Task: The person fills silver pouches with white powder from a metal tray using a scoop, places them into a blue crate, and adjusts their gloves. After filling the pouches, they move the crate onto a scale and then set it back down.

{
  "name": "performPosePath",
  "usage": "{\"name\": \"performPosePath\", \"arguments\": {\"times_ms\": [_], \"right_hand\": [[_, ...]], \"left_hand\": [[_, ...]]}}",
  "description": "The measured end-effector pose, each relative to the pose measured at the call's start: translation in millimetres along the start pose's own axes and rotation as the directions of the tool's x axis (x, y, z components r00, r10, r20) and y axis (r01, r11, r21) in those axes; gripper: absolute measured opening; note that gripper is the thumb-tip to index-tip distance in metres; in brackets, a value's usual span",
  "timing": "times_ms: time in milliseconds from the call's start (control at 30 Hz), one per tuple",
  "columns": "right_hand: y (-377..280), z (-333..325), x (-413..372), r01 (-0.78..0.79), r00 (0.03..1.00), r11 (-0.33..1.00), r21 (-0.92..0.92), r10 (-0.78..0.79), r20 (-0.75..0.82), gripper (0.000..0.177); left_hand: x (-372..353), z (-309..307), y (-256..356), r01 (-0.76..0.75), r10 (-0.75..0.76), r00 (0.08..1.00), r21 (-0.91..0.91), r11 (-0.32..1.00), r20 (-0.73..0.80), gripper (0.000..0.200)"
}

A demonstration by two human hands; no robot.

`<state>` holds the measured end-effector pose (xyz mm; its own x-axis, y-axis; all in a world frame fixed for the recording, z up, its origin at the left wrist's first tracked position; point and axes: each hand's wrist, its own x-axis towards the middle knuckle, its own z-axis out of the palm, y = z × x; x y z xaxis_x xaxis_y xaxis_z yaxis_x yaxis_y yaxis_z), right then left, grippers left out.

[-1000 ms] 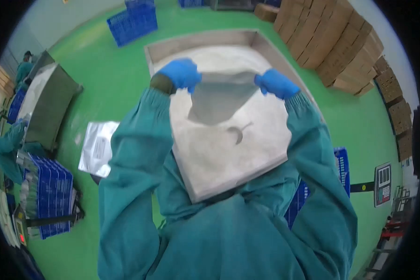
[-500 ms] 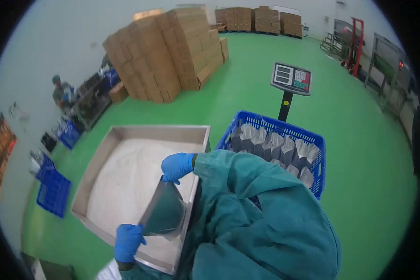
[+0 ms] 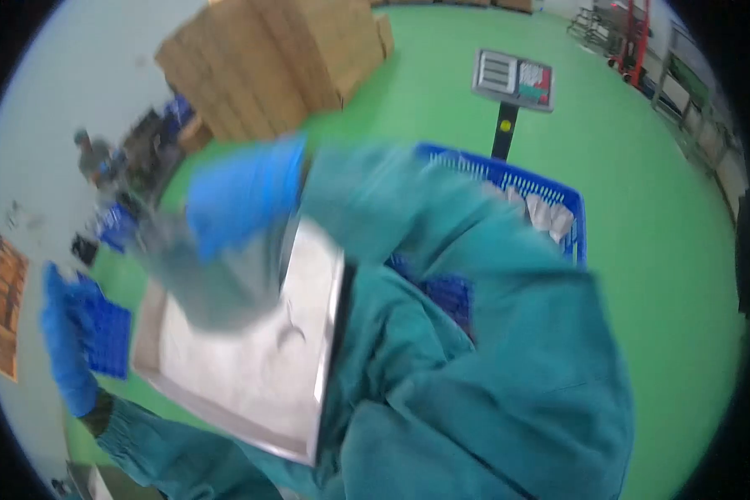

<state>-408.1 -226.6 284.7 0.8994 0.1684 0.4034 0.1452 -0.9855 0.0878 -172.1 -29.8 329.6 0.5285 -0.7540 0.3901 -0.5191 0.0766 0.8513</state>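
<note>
My right hand [image 3: 246, 196], in a blue glove, is raised over the steel tray [image 3: 332, 333]. Gripped in it is a greyish, partly see-through bag [image 3: 225, 287], smeared by motion. White granular material [image 3: 242, 354] covers the tray bottom, with a small curved mark in it below the bag. Out to the left, past the tray's edge, my gloved left hand [image 3: 68, 342] is held up with its fingers stretched, holding nothing. How full the bag is cannot be made out.
A blue crate [image 3: 582, 229] with several filled silvery pouches [image 3: 550, 218] stands on the right, by a scale display [image 3: 512, 79] on a post. Stacked cartons [image 3: 267, 67] rise behind. At far left are blue baskets [image 3: 112, 333] and a co-worker [image 3: 93, 157] at a bench.
Both hands held the bag low over the tray. My left hand has let go and swung out left; my right hand has lifted the bag up and left. The view has tilted downward.
</note>
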Motion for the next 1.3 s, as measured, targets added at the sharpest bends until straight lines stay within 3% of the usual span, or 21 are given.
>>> {"name": "performPosePath", "arguments": {"times_ms": [33,100,133,167,233,267,300,333,400,467,500,567,700,800,867,933,967,1033,1100,1233,1300], "right_hand": [[-3.2,-28.2,-12.8,-0.046,0.998,0.999,-0.003,0.046,0.045,0.027],[-30.0,-72.0,-48.2,-0.241,0.97,0.97,-0.035,0.242,0.026,0.036],[-43.1,-94.0,-57.7,-0.276,0.959,0.955,-0.104,0.281,0.033,0.037],[-47.7,-100.7,-43.9,-0.586,0.744,0.777,-0.23,0.628,0.227,0.036],[-17.6,-106.7,-86.2,-0.468,0.793,0.87,-0.158,0.492,0.36,0.036],[-9.7,-102.1,-97.6,-0.527,0.674,0.78,-0.338,0.626,0.393,0.035],[18.6,-92.3,-130.4,-0.508,0.724,0.821,-0.26,0.57,0.389,0.037],[22.5,-94.2,-147.4,-0.608,0.599,0.725,-0.323,0.687,0.412,0.038],[44.8,-90.9,-196.1,-0.704,0.445,0.576,-0.415,0.814,0.373,0.036],[69.1,-89.2,-247.6,-0.751,0.372,0.479,-0.455,0.876,0.307,0.034],[71.5,-90.2,-265.2,-0.778,0.308,0.416,-0.471,0.906,0.291,0.035],[73.4,-85.3,-299.6,-0.911,0.219,0.252,-0.328,0.967,0.134,0.031],[84.9,-83.7,-326.9,-0.9,0.312,0.318,-0.299,0.948,0.068,0.029],[106.4,-72.5,-350.6,-0.886,0.414,0.404,-0.225,0.91,0.005,0.022],[121.8,-58.4,-351.1,-0.882,0.452,0.45,-0.139,0.892,0.014,0.02],[133.9,-40.2,-336.0,-0.953,0.289,0.298,-0.057,0.949,0.128,0.021],[140.2,-22.1,-330.7,-0.799,0.505,0.517,-0.305,0.854,0.124,0.022],[168.7,22.5,-327.3,-0.95,0.191,0.249,-0.187,0.94,0.282,0.027],[182.4,86.8,-330.5,-0.918,0.241,0.341,-0.205,0.887,0.395,0.03],[186.2,247.3,-404.6,-0.776,0.432,0.589,-0.227,0.757,0.49,0.025],[180.3,230.9,-394.1,-0.814,0.406,0.543,-0.206,0.786,0.466,0.026]], "left_hand": [[18.5,-29.1,-27.5,-0.065,0.053,0.981,0.058,0.996,0.185,0.032],[-11.2,73.9,-23.0,0.017,0.017,0.99,-0.237,0.971,0.141,0.04],[29.2,71.1,-88.8,-0.269,0.228,0.855,0.024,0.963,0.465,0.041],[-3.0,114.6,-80.8,-0.062,0.147,0.862,-0.186,0.981,0.485,0.039],[21.8,188.7,-169.1,-0.585,0.513,0.659,-0.054,0.809,0.55,0.037],[8.3,230.0,-170.8,-0.491,0.342,0.764,0.15,0.858,0.547,0.03],[-14.1,266.5,-138.6,0.048,-0.141,0.854,0.195,0.98,0.501,0.026],[-24.9,299.8,-131.8,0.215,-0.289,0.814,0.201,0.956,0.504,0.033],[-42.4,361.5,-146.5,-0.038,-0.185,0.8,0.355,0.934,0.571,0.043],[-60.7,399.9,-133.5,0.029,0.041,0.618,-0.075,0.997,0.785,0.052],[-72.1,459.6,-197.8,-0.351,0.3,0.615,-0.087,0.932,0.729,0.058],[-90.2,501.9,-203.1,-0.483,0.256,0.583,0.076,0.872,0.771,0.059],[-100.7,571.5,-226.4,-0.677,0.038,0.565,0.436,0.593,0.825,0.053],[-92.9,616.2,-248.6,-0.608,-0.18,0.392,0.4,0.686,0.902,0.038],[-99.3,642.2,-269.9,-0.539,-0.093,0.525,0.415,0.733,0.846,0.023],[-99.1,651.3,-275.4,-0.542,-0.125,0.437,0.372,0.754,0.891,0.019],[-100.8,650.2,-280.0,-0.595,-0.111,0.321,0.292,0.749,0.94,0.02],[-101.9,623.6,-275.7,-0.627,-0.092,0.223,0.214,0.749,0.971,0.019],[-105.8,609.4,-274.9,-0.696,-0.033,0.088,0.085,0.713,0.996,0.018],[-109.9,614.5,-280.4,-0.659,-0.062,0.176,0.164,0.734,0.982,0.017],[-103.4,610.4,-276.1,-0.644,-0.072,0.24,0.215,0.734,0.968,0.018]]}}
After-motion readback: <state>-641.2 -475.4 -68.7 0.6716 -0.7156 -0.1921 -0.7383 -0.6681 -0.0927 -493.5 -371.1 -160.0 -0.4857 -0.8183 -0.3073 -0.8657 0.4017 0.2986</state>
